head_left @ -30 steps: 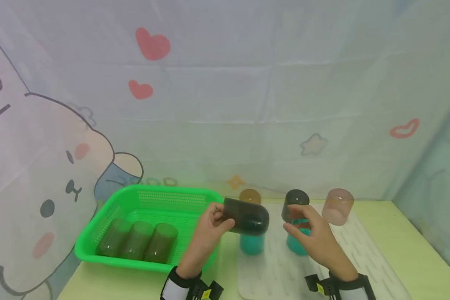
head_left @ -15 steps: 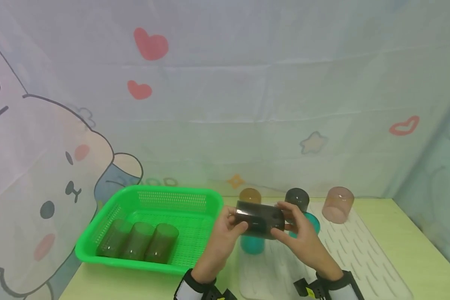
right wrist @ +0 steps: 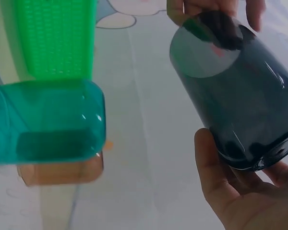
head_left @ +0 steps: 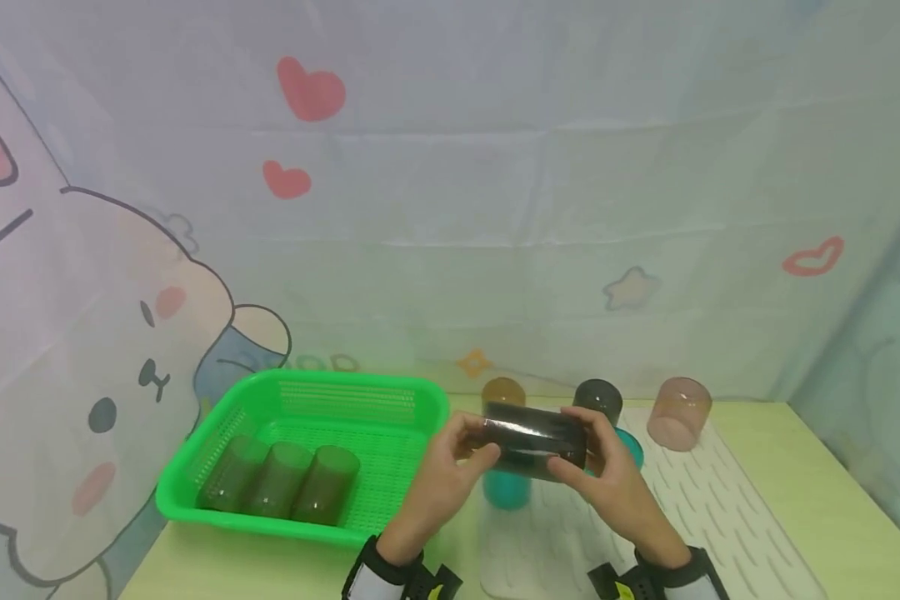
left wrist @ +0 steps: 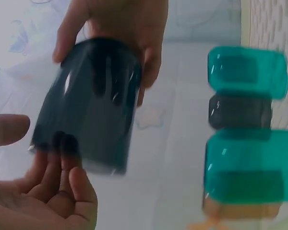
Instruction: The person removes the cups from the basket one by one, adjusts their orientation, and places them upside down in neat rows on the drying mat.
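My two hands hold a dark smoky see-through cup (head_left: 534,442) on its side above the mat. At its rim end, the left hand (head_left: 450,467) grips it with thumb in front and fingers behind. The right hand (head_left: 607,475) clasps the rounded base end (right wrist: 278,151). In the left wrist view, the left fingers (left wrist: 62,187) show at the cup's rim. Behind and below it stand upside-down cups: two teal ones (head_left: 507,490) (head_left: 630,447), partly hidden, an amber one (head_left: 503,390), a dark one (head_left: 598,397) and a pink one (head_left: 678,414).
To the left is a green plastic basket (head_left: 217,523) with three dark see-through cups (head_left: 326,483) leaning along its left part. A white ridged mat (head_left: 727,517) lies on the pale yellow table (head_left: 832,475). A printed cloth (head_left: 450,192) hangs behind.
A second ago only my left hand held the dark cup. The cup has moved right, and my right hand has taken its base end. Over the last half second, both hands shift slightly right.
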`<state>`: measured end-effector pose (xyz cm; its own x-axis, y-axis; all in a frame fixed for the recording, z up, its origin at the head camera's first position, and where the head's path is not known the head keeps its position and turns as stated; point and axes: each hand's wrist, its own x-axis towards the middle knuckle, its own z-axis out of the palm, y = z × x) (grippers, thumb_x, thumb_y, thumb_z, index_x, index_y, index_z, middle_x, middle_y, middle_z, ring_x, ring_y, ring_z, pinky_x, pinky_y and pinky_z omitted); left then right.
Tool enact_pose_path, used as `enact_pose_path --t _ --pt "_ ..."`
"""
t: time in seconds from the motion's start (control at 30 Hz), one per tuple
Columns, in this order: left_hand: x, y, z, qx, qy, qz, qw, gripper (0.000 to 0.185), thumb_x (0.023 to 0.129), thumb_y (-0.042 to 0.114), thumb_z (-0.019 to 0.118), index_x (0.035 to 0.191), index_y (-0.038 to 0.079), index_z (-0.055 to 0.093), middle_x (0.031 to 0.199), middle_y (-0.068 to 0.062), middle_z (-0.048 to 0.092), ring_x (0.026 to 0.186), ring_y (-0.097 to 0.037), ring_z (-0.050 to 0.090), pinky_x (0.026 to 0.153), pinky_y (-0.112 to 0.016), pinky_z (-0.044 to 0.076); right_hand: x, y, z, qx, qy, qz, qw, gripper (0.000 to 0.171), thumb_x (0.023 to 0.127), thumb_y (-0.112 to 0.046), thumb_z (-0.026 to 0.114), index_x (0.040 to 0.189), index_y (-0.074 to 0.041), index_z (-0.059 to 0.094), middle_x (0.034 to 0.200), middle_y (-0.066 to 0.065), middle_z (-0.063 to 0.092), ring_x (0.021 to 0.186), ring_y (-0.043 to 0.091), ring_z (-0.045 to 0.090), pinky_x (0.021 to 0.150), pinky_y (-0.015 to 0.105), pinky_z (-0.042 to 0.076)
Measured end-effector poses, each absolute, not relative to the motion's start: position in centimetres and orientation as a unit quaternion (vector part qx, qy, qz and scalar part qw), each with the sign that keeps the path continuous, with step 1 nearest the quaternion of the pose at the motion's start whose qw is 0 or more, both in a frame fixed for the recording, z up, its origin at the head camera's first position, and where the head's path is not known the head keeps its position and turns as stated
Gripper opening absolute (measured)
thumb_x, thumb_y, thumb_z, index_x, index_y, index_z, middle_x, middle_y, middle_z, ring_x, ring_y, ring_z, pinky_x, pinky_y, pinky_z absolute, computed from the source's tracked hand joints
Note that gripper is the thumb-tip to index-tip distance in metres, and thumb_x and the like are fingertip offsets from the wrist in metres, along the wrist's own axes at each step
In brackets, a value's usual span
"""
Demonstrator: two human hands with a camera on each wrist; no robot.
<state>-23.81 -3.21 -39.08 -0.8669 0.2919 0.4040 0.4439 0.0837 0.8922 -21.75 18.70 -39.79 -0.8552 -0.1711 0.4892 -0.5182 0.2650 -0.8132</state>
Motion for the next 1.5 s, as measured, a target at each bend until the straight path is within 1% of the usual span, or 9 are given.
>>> enact_pose_path --t 0.2,0.4,0.53,0.67,0.77,0.9,1.1,1.23,1.5 --pt "-23.3 -4.5 -38.5 -0.292 -0.847 -0.417 0.154 0.028 0.093 0.019 0.061 0.119 0.008 0.061 0.117 -0.004 0.061 0.108 -0.020 0.055 0.090 -0.038 0.046 -20.8 21.1 -38.9 0.187 -0.822 0.507 0.179 0.054 0.089 -0.007 0.065 0.137 -0.010 0.042 0.121 0.014 0.053 0.105 0.003 0.052 0.084 0.018 0.047" --pt "-22.4 -5.3 -37.9 -0.319 -0.888 -0.281 0.173 0.031 0.092 0.025 0.062 0.118 0.006 0.063 0.123 -0.010 0.056 0.116 -0.026 0.051 0.095 -0.041 0.044 -20.3 24.6 -37.1 0.160 -0.874 0.402 0.219 0.061 0.084 -0.012 0.073 0.137 -0.007 0.045 0.114 0.012 0.054 0.090 0.003 0.053 0.070 0.019 0.050" --pt "-22.5 -6.3 -37.6 -0.327 -0.910 -0.203 0.153 0.035 0.091 0.027 0.064 0.117 0.004 0.062 0.126 -0.016 0.054 0.117 -0.031 0.050 0.093 -0.043 0.045 -20.3 27.2 -35.2 0.144 -0.901 0.334 0.237 0.064 0.080 -0.019 0.077 0.134 -0.003 0.047 0.112 0.016 0.056 0.084 0.013 0.056 0.063 0.021 0.049" --pt "-22.9 -8.1 -37.1 -0.337 -0.926 -0.124 0.114 0.039 0.091 0.030 0.064 0.121 0.005 0.060 0.127 -0.018 0.052 0.119 -0.032 0.048 0.093 -0.043 0.044 -20.4 29.9 -34.1 0.117 -0.925 0.289 0.216 0.071 0.079 -0.029 0.078 0.135 -0.001 0.044 0.119 0.022 0.052 0.092 0.032 0.056 0.060 0.028 0.048" --pt "-23.3 -9.7 -36.7 -0.333 -0.935 -0.096 0.077 0.042 0.092 0.031 0.062 0.126 0.008 0.057 0.130 -0.018 0.049 0.121 -0.034 0.046 0.096 -0.044 0.042 -20.7 31.6 -33.7 0.113 -0.935 0.271 0.197 0.074 0.079 -0.032 0.078 0.135 0.001 0.043 0.122 0.024 0.048 0.096 0.039 0.054 0.060 0.030 0.047" --pt "-24.2 -11.4 -36.3 -0.318 -0.943 -0.091 0.047 0.042 0.092 0.029 0.063 0.127 0.007 0.055 0.129 -0.022 0.047 0.119 -0.040 0.045 0.096 -0.049 0.040 -21.4 33.1 -33.8 0.125 -0.941 0.253 0.189 0.073 0.079 -0.032 0.078 0.133 0.004 0.044 0.122 0.026 0.047 0.095 0.039 0.054 0.062 0.031 0.048" --pt "-25.5 -13.1 -36.2 -0.273 -0.960 -0.061 0.032 0.044 0.092 0.031 0.063 0.126 0.005 0.056 0.126 -0.025 0.049 0.115 -0.042 0.047 0.093 -0.051 0.041 -22.7 34.1 -34.0 0.120 -0.961 0.197 0.156 0.078 0.079 -0.043 0.075 0.132 0.007 0.045 0.124 0.029 0.047 0.101 0.044 0.052 0.071 0.052 0.048" --pt "-25.4 -13.6 -36.2 -0.261 -0.962 -0.073 0.012 0.043 0.091 0.030 0.064 0.125 0.005 0.057 0.125 -0.024 0.050 0.115 -0.041 0.047 0.091 -0.052 0.041 -23.6 34.3 -34.9 0.102 -0.971 0.187 0.112 0.084 0.077 -0.048 0.075 0.129 0.010 0.043 0.117 0.028 0.052 0.098 0.041 0.056 0.070 0.050 0.050" --pt "-25.5 -14.3 -35.7 -0.263 -0.959 -0.099 -0.029 0.042 0.091 0.032 0.063 0.124 0.006 0.058 0.125 -0.023 0.051 0.116 -0.042 0.047 0.091 -0.053 0.042 -25.3 35.4 -37.2 0.109 -0.971 0.196 0.088 0.071 0.076 -0.035 0.078 0.119 0.014 0.047 0.102 0.023 0.059 0.086 0.034 0.061 0.063 0.044 0.052"
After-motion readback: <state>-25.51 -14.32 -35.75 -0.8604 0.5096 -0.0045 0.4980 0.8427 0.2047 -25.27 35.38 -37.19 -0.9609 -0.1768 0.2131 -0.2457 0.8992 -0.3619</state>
